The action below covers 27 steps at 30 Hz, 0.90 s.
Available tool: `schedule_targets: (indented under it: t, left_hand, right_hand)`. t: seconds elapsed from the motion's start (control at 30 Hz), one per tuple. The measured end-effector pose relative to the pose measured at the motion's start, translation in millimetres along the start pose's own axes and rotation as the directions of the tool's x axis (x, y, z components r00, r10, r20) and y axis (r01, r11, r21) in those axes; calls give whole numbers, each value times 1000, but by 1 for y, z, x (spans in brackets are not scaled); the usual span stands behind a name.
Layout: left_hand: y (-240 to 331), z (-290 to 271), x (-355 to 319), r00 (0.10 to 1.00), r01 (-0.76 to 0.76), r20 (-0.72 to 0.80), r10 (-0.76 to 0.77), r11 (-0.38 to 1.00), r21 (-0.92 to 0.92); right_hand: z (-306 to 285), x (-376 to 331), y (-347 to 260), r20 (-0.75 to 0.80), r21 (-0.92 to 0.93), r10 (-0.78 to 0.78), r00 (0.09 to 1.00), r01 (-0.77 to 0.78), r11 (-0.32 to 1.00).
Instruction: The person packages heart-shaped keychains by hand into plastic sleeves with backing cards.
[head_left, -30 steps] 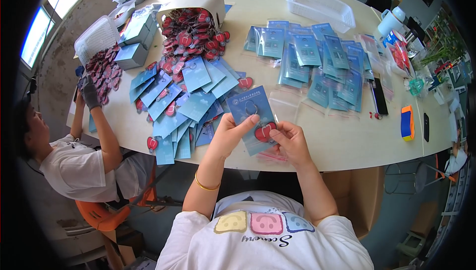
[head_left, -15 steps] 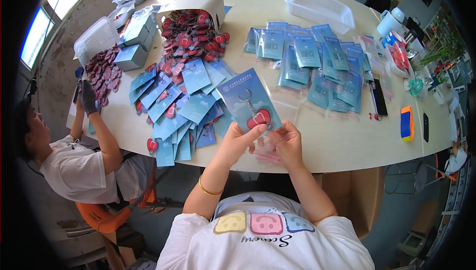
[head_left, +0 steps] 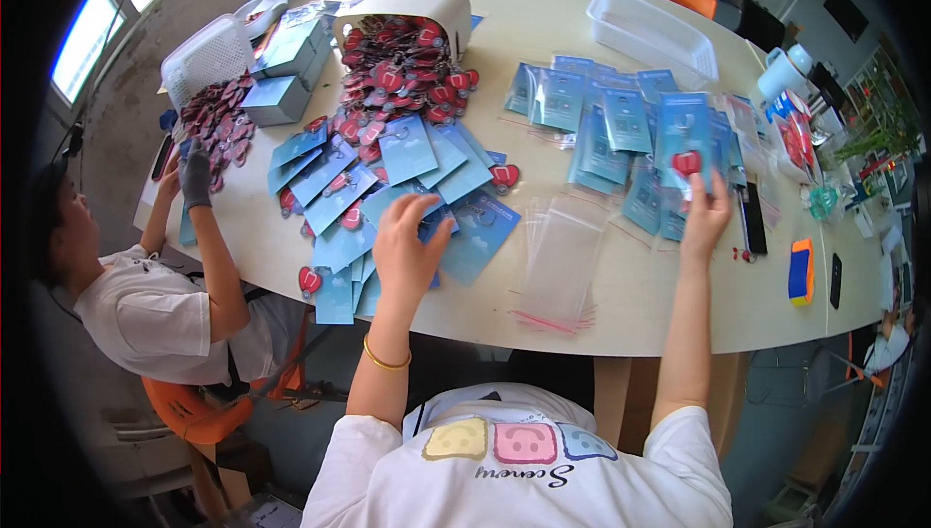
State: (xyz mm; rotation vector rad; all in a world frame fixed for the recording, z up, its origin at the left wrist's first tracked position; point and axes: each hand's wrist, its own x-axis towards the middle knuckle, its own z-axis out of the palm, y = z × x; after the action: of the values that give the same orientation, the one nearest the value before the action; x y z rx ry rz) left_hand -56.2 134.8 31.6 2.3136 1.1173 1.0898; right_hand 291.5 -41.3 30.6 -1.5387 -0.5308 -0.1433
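Observation:
My right hand (head_left: 707, 213) grips the lower end of a blue keychain card (head_left: 683, 121) with a red pendant, in what looks like a clear bag. It hovers over or touches a spread of bagged blue cards (head_left: 626, 121) on the right. My left hand (head_left: 400, 247) is open, fingers curved and apart, above a pile of blue cards (head_left: 335, 203) with red keychains among them. Beside that hand a blue card (head_left: 483, 232) lies flat. Between my hands several clear zip bags (head_left: 561, 256) with pink seals lie on the table (head_left: 465, 320).
A tipped white bin (head_left: 451, 9) spills red keychains (head_left: 402, 77). At left, a person in a dark glove (head_left: 196, 174) sits near a white basket (head_left: 204, 58). A clear tray (head_left: 650, 38), a phone (head_left: 752, 218) and an orange-blue object (head_left: 801, 273) are on the right.
Both hands were together on the keychain card over the bags. The right hand has carried it right to the bagged cards; the left hand has let go and moved left. The view has shifted.

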Motion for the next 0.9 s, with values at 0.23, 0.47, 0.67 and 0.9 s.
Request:
schedule_targets:
  t: [0.23, 0.47, 0.67, 0.9]
  left_hand:
    - [-40, -6, 8, 995, -23, 100, -29, 874, 486]
    - [-2, 6, -16, 982, -137, 170, 78, 918, 373]
    - [10, 39, -45, 994, -112, 60, 96, 911, 396]
    - [19, 14, -30, 987, -119, -124, 105, 987, -109]
  right_hand:
    - [-18, 79, 62, 209, -731, -395, 894, 412, 545]
    - [78, -60, -11, 684, -274, 147, 715, 65, 960]
    - [140, -128, -31, 815, -310, 315, 487, -94, 946]
    - [99, -113, -76, 745, -39, -8, 667, 55, 998]
